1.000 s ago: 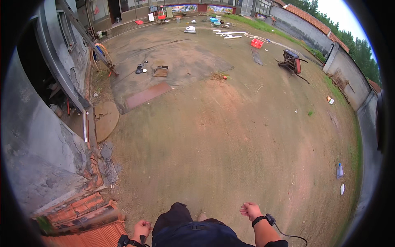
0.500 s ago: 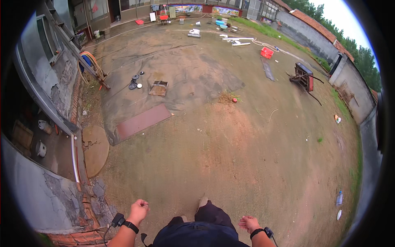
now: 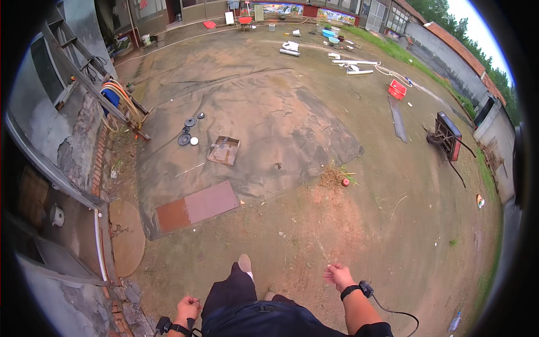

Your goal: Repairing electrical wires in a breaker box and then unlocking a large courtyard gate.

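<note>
My left hand (image 3: pixel 188 309) hangs low at my left side, fingers closed in a pinch. A small, thin dark piece shows at its fingertips, too small to name. My right hand (image 3: pixel 338 276) is held out in front on the right, fingers loosely bent and somewhat apart, with nothing plainly visible in it. Neither hand touches anything on the ground. Ahead on the left lies a flat reddish-brown board (image 3: pixel 210 203), partly darker at its left end, on the edge of a dark ground sheet (image 3: pixel 264 185).
On the sheet are a shallow box (image 3: pixel 224 150) and several dark weight plates (image 3: pixel 184 139). A ladder (image 3: pixel 84 62) leans at the left wall beside coiled hose. A wheelbarrow (image 3: pixel 449 137), a red crate (image 3: pixel 397 89) and white pipes (image 3: pixel 353 63) stand or lie to the right.
I have stepped forward, and the board and sheet appear nearer. My left hand has swung down and back; my right hand has come up and forward.
</note>
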Motion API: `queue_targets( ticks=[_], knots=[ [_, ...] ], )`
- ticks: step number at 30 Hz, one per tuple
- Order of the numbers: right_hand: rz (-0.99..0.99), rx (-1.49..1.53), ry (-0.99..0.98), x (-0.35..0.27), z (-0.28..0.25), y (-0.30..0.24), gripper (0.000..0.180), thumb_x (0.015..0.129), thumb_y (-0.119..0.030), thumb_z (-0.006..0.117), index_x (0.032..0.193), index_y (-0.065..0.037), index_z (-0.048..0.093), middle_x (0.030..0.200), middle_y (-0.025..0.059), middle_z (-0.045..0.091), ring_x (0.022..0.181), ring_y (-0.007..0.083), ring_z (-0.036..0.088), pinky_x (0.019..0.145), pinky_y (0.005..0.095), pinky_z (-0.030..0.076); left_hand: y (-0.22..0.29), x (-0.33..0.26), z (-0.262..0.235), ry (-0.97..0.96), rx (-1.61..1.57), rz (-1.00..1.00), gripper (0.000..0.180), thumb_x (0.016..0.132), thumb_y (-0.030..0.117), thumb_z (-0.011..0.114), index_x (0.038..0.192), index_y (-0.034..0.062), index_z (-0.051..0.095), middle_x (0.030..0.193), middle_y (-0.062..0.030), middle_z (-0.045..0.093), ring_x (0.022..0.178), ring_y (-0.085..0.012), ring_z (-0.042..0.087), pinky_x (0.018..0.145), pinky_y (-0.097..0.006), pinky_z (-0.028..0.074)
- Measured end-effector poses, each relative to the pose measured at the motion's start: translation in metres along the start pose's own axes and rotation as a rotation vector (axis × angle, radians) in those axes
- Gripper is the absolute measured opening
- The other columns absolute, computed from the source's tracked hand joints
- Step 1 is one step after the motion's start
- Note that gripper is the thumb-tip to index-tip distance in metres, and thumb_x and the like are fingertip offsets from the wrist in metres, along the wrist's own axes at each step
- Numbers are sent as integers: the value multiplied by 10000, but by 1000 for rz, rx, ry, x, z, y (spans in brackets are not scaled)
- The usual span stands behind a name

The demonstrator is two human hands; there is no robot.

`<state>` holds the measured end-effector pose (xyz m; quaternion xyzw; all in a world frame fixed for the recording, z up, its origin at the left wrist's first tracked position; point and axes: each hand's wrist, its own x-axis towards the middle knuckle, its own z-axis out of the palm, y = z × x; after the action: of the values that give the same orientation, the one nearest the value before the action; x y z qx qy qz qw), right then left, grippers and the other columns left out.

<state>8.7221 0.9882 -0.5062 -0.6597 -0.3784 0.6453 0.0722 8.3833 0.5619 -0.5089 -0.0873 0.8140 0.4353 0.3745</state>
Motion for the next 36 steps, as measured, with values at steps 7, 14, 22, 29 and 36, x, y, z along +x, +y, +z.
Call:
queue_targets(
  ticks=[7, 14, 22, 29, 36],
  knots=[
    [-82, -7, -43, 141, 73, -176, 300, 924, -183, 595, 1159, 1, 561, 955, 77, 650, 784, 184, 658, 642, 297, 541, 185, 183, 80, -54, 51, 27, 99, 812, -17, 572, 909, -23, 592, 775, -87, 635, 649, -174, 655, 544, -282, 501],
    [151, 53, 53, 222, 67, -289, 231, 945, -163, 542, 1106, 0, 520, 966, 128, 631, 789, 254, 677, 614, 354, 581, 448, 321, 171, -144, 44, 253, 113, 819, 10, 580, 929, -10, 599, 783, -74, 633, 675, -148, 626, 603, -287, 494],
    [159, 66, 76, 412, 87, -495, 225, 943, -166, 536, 1089, 4, 523, 949, 129, 626, 770, 259, 681, 600, 356, 583, 585, 455, 263, -36, 32, 212, 113, 787, -4, 597, 895, -10, 627, 754, -61, 643, 660, -142, 609, 618, -283, 492],
    [-66, -39, -59, 540, 172, -764, 238, 938, -178, 561, 1096, 0, 551, 927, 99, 635, 747, 212, 664, 604, 331, 567, 693, 511, 323, 42, -6, 53, 95, 801, -5, 606, 894, -11, 626, 756, -77, 649, 670, -149, 645, 605, -283, 522],
    [-81, -88, -33, 655, 250, -931, 249, 933, -178, 578, 1117, -13, 551, 924, 96, 643, 762, 220, 662, 626, 345, 546, 867, 676, 380, -42, -21, 33, 133, 816, -19, 569, 949, -21, 563, 824, -99, 633, 667, -188, 667, 563, -288, 519]
  ],
)
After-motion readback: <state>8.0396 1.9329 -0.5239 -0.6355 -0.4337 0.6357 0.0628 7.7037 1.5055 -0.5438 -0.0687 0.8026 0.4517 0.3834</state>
